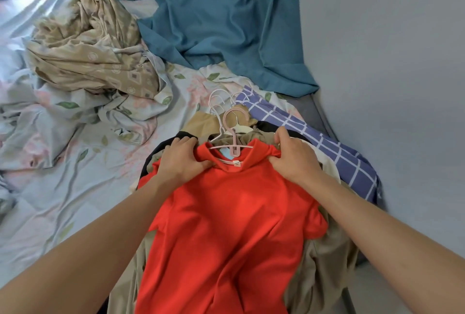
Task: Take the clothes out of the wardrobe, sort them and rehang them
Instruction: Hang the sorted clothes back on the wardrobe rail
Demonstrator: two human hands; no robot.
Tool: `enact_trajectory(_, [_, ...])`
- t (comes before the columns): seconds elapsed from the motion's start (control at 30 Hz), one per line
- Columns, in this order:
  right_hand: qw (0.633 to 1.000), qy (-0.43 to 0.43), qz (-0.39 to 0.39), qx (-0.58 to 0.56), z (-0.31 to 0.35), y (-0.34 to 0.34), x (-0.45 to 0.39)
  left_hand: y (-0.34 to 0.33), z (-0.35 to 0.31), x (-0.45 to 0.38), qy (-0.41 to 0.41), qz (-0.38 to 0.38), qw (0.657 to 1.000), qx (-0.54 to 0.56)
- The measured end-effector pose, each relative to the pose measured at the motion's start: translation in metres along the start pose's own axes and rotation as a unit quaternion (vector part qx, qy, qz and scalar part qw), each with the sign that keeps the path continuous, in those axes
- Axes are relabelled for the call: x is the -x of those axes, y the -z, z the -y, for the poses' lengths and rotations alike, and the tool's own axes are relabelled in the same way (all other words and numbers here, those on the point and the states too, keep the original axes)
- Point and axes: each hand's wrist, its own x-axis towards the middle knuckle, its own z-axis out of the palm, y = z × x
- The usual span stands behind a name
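Observation:
A red T-shirt (226, 225) lies on top of a pile of clothes on the bed, still on a pink hanger (232, 135) whose hook points away from me. My left hand (182, 160) grips the shirt's left shoulder beside the collar. At the right shoulder my right hand (293, 156) pinches the fabric. Under the red shirt lie beige garments (324, 271), a black one (161, 148) and a blue checked one (334, 152). Other hanger hooks (216, 102) stick out beyond the pile.
The bed (83, 162) has a pale floral sheet. A crumpled beige patterned blanket (93, 44) lies at the back left. A teal curtain (226, 19) drapes onto the bed at the back. A grey wall (390, 74) bounds the right side.

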Motion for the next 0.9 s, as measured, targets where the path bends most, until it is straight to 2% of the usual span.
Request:
enact_trajectory(0.1, [0.998, -0.019, -0.008, -0.061, 0.014, 0.021, 0.013, 0.023, -0.006, 0.024, -0.005, -0.018, 0.998, 0.061])
enact_trajectory(0.23, [0.991, -0.031, -0.008, -0.132, 0.049, 0.062, 0.062, 0.069, -0.017, 0.075, 0.034, 0.005, 0.991, 0.132])
enact_trajectory(0.37, [0.989, -0.046, -0.014, -0.142, 0.092, 0.104, 0.137, 0.144, -0.031, 0.146, 0.037, 0.036, 0.992, 0.114])
enact_trajectory(0.47, [0.988, -0.033, -0.028, -0.146, 0.140, 0.134, 0.191, 0.208, -0.029, 0.206, 0.040, 0.007, 0.994, 0.097])
enact_trajectory(0.7, [0.986, 0.092, -0.081, -0.109, 0.298, 0.196, 0.325, 0.350, 0.016, 0.410, 0.062, -0.033, 0.988, 0.137])
enact_trajectory(0.8, [0.982, 0.144, -0.076, -0.100, 0.359, 0.200, 0.364, 0.387, 0.043, 0.504, 0.070, -0.040, 0.986, 0.144])
enact_trajectory(0.9, [0.974, 0.204, -0.051, -0.088, 0.420, 0.196, 0.386, 0.411, 0.066, 0.587, 0.076, -0.035, 0.976, 0.203])
